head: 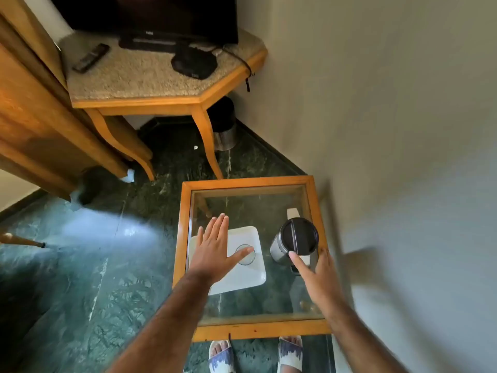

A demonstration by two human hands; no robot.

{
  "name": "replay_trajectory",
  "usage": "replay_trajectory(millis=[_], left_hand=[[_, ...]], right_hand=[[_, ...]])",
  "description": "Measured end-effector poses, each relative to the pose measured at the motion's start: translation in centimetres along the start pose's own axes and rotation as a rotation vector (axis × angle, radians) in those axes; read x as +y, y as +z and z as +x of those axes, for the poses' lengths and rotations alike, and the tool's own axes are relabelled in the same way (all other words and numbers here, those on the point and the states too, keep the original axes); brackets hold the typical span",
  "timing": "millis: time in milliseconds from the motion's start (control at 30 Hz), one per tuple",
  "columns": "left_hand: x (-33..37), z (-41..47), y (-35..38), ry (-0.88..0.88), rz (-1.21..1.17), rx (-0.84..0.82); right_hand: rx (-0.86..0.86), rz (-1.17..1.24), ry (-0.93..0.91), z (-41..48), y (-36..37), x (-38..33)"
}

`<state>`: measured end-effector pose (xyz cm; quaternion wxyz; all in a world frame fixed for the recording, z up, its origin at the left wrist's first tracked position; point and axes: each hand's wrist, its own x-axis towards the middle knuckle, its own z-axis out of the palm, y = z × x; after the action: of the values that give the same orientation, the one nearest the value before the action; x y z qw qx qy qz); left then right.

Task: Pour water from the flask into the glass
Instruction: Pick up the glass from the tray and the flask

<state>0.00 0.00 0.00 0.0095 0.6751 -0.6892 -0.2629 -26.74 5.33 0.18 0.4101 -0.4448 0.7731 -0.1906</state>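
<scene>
The steel flask (294, 242) stands upright with its black lid on, near the right edge of the glass-topped counter (250, 328). Left of the flask, a clear glass (246, 254) sits on a white square tray (247, 275). The left hand (215, 251) hovers flat and open above the tray, its thumb over the glass. The right hand (320, 281), grip open, holds nothing, and its thumb touches the flask's lid rim.

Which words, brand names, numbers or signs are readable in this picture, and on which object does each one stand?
No text can be read.
TV: small pale logo on the lower bezel, too blurred to read.
Black box on the stone-topped table: faint mark on its front edge, too small to read.
Remote control: buttons unreadable.
Flask, glass, white tray: no lettering visible.
</scene>
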Motion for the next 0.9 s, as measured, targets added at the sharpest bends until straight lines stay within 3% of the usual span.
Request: replay_trajectory(millis=[333,533,667,900], left_hand=[[-3.4,2.1,10.8,-0.138,-0.345,-0.124],[-4.3,3.2,16.0,-0.245,-0.459,-0.080],[-4.7,4.5,18.2,-0.267,-0.519,-0.008],[-4.6,5.8,18.8,-0.243,-0.542,0.044]], right_hand=[[0.172,0.473,0.040,-0.7,6.1,3.1],[0.288,0.772,0.039,0.6,9.7,5.6],[0.361,0.829,0.011,2.1,10.5,6.3],[0.138,0.895,-0.119,3.1,8.9,7.0]])
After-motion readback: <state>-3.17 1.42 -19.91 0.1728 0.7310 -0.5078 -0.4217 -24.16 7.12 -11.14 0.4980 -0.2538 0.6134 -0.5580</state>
